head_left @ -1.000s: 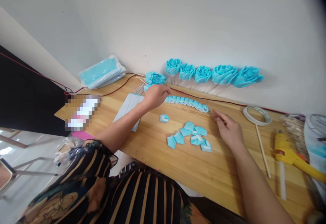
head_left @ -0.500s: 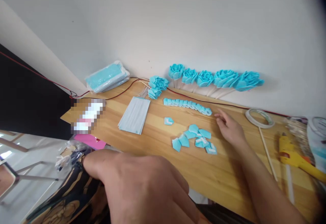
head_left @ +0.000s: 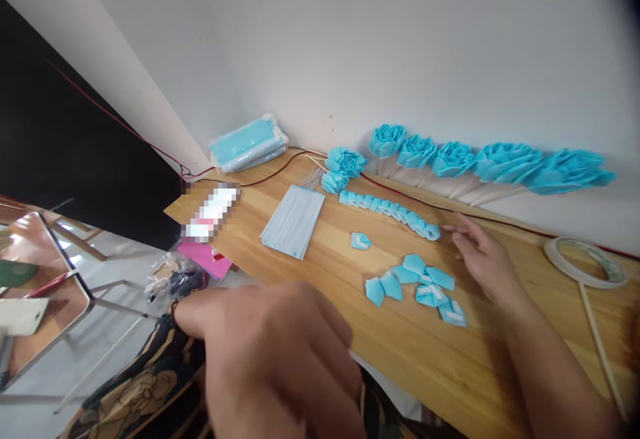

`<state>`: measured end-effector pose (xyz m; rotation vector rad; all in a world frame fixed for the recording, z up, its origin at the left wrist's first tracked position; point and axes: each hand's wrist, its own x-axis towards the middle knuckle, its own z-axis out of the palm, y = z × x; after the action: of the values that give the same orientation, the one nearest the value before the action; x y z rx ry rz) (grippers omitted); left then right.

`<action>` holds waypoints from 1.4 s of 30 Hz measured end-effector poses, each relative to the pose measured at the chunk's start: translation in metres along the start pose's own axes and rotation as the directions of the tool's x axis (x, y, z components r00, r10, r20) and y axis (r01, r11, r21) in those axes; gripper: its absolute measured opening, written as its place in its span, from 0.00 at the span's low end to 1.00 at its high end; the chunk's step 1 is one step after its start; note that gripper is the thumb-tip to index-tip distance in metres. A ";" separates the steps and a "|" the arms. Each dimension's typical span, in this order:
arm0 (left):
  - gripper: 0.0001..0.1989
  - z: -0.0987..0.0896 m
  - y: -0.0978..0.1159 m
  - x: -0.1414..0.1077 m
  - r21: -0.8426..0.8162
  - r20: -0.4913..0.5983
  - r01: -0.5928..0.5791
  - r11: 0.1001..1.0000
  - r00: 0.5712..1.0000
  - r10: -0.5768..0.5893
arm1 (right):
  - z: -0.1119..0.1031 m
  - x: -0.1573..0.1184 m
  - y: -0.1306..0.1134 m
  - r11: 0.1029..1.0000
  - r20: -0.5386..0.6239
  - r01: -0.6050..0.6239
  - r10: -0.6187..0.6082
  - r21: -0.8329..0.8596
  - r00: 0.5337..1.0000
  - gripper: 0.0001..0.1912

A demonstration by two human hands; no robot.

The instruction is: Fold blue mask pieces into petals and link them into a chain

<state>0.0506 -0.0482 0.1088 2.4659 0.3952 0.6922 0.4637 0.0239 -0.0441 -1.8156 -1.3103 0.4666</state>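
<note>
My right hand [head_left: 483,256] lies low over the table with its fingers stretched and a little apart, nothing in them. Its fingertips are just beside the right end of a row of folded blue petals [head_left: 387,210]. Below the row are a single folded petal [head_left: 361,241] and a loose cluster of petals [head_left: 414,266], some showing white strips. My left hand [head_left: 285,352] is large and close to the camera, back of the hand up, fingers curled under. Whatever its fingers hold, if anything, is hidden.
Blue fabric flowers on sticks [head_left: 454,159] lean along the wall, with two more flowers [head_left: 345,164] lying left. Also there: a stack of face masks [head_left: 294,220], a bagged mask pack [head_left: 250,142], a tape roll [head_left: 553,259], a stick [head_left: 597,339], a cable [head_left: 430,197] and a stool [head_left: 60,292].
The view has swung left, so the table things sit further right and the yellow glue gun has left the picture. Both hands keep nearly the same pose.
</note>
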 end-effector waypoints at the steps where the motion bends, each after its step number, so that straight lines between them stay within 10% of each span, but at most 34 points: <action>1: 0.11 -0.008 -0.020 0.013 -0.052 0.010 -0.057 0.997 0.998 0.058 | -0.001 -0.002 0.001 0.994 0.003 -0.046 0.046 0.096 0.999 0.28; 4: 0.13 -0.021 -0.085 0.037 0.022 -0.101 0.110 0.994 0.989 -0.107 | -0.003 -0.009 0.003 0.945 -0.055 -0.103 0.126 0.311 0.991 0.28; 8: 0.12 -0.017 -0.163 0.033 0.343 -0.274 0.585 0.735 0.811 -0.517 | -0.007 -0.015 0.001 0.965 -0.092 -0.080 0.106 0.249 0.990 0.24; 13: 0.17 -0.005 -0.204 0.018 0.463 -0.231 0.718 0.520 0.664 -0.711 | -0.010 -0.018 0.002 0.998 -0.074 -0.049 0.053 0.050 0.996 0.25; 21: 0.09 0.002 -0.202 0.018 0.384 -0.259 0.675 0.631 0.734 -0.628 | -0.009 -0.019 0.015 0.997 -0.031 -0.073 0.072 -0.031 0.997 0.23; 28: 0.09 -0.011 -0.170 0.030 0.263 -0.497 0.464 0.846 0.817 -0.293 | -0.012 -0.023 -0.014 0.980 -0.168 -0.036 0.002 -0.196 0.986 0.24; 31: 0.07 -0.006 -0.149 0.052 0.134 -0.473 0.347 0.928 0.845 -0.248 | -0.011 -0.032 -0.040 0.997 -0.173 0.008 -0.020 -0.073 0.985 0.24; 37: 0.06 0.036 -0.119 0.108 -0.047 -0.324 0.307 0.950 0.895 -0.306 | 0.000 -0.059 -0.093 0.910 0.224 0.038 -0.142 0.412 0.964 0.28; 42: 0.08 0.072 -0.115 0.148 -0.123 -0.251 0.195 0.973 0.942 -0.221 | 0.009 -0.060 -0.096 0.894 0.172 0.011 -0.098 0.449 0.980 0.22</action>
<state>0.1976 0.0749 0.0484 2.2053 0.6967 0.9279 0.3761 -0.0163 0.0169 -1.3709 -1.2512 0.8534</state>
